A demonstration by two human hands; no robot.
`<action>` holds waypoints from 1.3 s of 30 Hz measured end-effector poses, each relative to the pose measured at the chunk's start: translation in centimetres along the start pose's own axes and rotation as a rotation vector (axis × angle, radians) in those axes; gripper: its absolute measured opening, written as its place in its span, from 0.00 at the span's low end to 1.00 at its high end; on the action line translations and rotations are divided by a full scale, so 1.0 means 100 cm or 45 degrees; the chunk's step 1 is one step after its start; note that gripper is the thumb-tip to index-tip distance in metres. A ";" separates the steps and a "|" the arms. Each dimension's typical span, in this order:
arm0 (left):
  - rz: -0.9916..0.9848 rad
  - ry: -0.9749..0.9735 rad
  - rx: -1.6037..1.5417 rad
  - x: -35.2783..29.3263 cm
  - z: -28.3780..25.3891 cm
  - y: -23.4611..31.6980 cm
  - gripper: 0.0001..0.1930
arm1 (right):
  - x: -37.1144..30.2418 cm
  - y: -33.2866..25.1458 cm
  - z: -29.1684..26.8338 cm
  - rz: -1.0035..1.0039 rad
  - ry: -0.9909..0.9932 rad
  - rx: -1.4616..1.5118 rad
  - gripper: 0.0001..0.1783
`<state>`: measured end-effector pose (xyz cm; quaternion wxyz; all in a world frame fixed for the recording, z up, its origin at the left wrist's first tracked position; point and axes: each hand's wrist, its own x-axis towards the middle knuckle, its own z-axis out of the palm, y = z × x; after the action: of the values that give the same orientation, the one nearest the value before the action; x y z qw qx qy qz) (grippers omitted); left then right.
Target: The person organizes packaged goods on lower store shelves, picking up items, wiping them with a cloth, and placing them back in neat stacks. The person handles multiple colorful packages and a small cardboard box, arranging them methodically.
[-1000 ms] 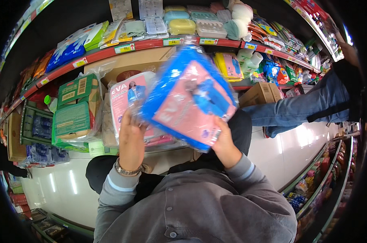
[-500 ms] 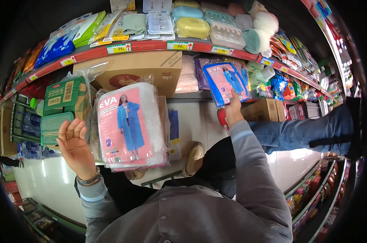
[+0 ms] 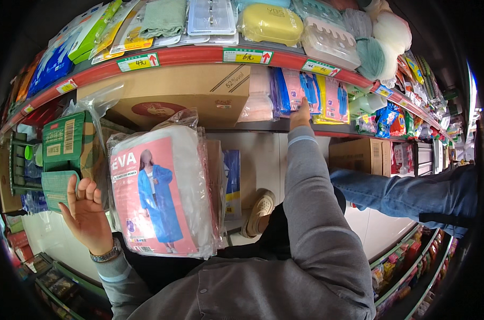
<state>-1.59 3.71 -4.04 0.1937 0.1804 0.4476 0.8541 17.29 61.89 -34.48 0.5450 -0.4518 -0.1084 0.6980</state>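
Note:
At the lower shelf, my right hand (image 3: 302,114) grips the near edge of a blue packaged raincoat (image 3: 294,88) with a pink card. The pack sits among others there, beside a yellow packaged raincoat (image 3: 335,101); my thumb shows on top and the other fingers are hidden. My left hand (image 3: 88,216) is raised at the left, palm up, fingers spread, holding nothing. Just right of it rises a stack of clear-wrapped raincoats, the top one a white packaged raincoat (image 3: 191,176) with a large pink card.
Above runs a shelf edge with price tags (image 3: 247,56), carrying soap boxes (image 3: 271,24) and bath puffs (image 3: 391,34). A large cardboard box (image 3: 199,96) lies behind the stack. Green cartons (image 3: 66,141) stand left. Another person's jeans-clad leg (image 3: 397,192) reaches in at the right.
My right hand has carried the blue packaged raincoat forward, from in front of the shelf onto it among the other packs. The view has shifted closer to the shelf. My left hand stays open.

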 end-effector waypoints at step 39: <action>-0.504 -0.257 0.411 -0.068 -0.010 -0.005 0.28 | -0.510 -0.048 -0.033 0.111 -1.227 -1.160 0.12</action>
<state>3.83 -0.04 -5.88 0.3693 0.2019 0.5830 0.6950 22.81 18.81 -7.12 0.1613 -0.2783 -0.6057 0.7278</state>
